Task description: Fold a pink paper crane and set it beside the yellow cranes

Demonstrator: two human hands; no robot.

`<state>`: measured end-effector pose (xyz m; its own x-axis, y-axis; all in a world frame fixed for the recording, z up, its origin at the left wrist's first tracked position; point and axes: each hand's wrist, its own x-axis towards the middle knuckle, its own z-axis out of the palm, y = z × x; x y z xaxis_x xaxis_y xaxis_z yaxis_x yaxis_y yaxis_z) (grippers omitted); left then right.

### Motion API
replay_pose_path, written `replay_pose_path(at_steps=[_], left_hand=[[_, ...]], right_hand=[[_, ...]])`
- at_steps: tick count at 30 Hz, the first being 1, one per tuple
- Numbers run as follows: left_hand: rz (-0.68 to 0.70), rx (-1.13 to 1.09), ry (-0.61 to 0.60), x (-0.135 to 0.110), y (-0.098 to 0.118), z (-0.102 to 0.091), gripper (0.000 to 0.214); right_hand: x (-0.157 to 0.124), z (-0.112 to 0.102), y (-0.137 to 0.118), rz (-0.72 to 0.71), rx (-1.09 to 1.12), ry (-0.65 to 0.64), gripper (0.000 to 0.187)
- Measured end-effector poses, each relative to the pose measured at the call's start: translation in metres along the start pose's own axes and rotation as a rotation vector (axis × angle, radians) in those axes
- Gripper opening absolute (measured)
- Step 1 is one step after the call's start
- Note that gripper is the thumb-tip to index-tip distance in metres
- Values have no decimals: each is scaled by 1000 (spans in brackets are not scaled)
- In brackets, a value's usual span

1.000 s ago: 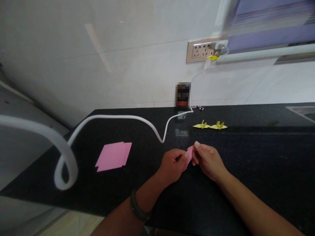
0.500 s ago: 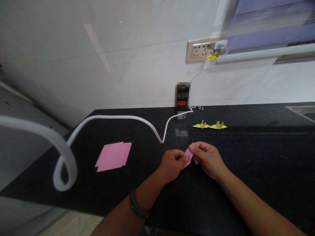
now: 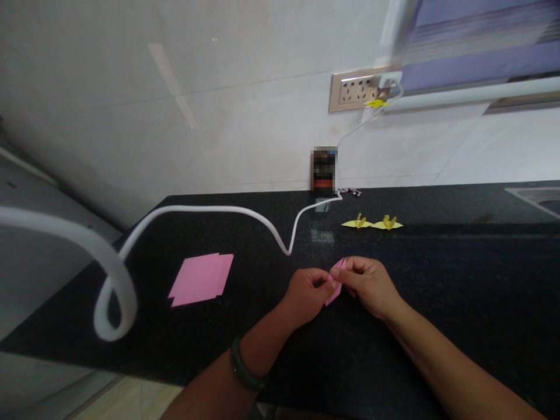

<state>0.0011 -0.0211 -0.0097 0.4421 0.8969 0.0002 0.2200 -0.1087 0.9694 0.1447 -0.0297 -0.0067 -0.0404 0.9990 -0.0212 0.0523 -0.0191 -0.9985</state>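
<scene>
Both my hands meet over a black countertop (image 3: 459, 291), pinching one small folded pink paper (image 3: 335, 287) between them. My left hand (image 3: 308, 293) grips its left side with curled fingers; a dark band sits on that wrist. My right hand (image 3: 370, 284) pinches the paper's upper tip with thumb and forefinger. Most of the paper is hidden by my fingers. A stack of flat pink paper squares (image 3: 201, 278) lies on the counter to the left, apart from my hands.
Two yellow folded paper figures (image 3: 371, 222) stand behind my hands. A white cable (image 3: 245, 211) loops across the counter from a wall socket (image 3: 355, 91) past a small dark device (image 3: 324, 171) leaning at the wall. The counter's front edge runs bottom left.
My right hand's fingers have curled down from stretched out onto the paper's tip, and the pink paper has turned slightly between both hands. Nothing else has moved.
</scene>
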Motion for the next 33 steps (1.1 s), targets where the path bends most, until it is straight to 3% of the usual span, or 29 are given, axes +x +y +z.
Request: replay_pose_path(at_steps=[8, 28, 33], left_hand=[[-37, -136, -39, 1, 1, -2, 30], [58, 75, -42, 1, 1, -3, 30], [83, 78, 27, 1, 5, -2, 27]], right_hand=[[1, -2, 4, 22, 187, -147, 20], [2, 0, 5, 18, 173, -33, 24], [2, 1, 4, 23, 133, -22, 25]])
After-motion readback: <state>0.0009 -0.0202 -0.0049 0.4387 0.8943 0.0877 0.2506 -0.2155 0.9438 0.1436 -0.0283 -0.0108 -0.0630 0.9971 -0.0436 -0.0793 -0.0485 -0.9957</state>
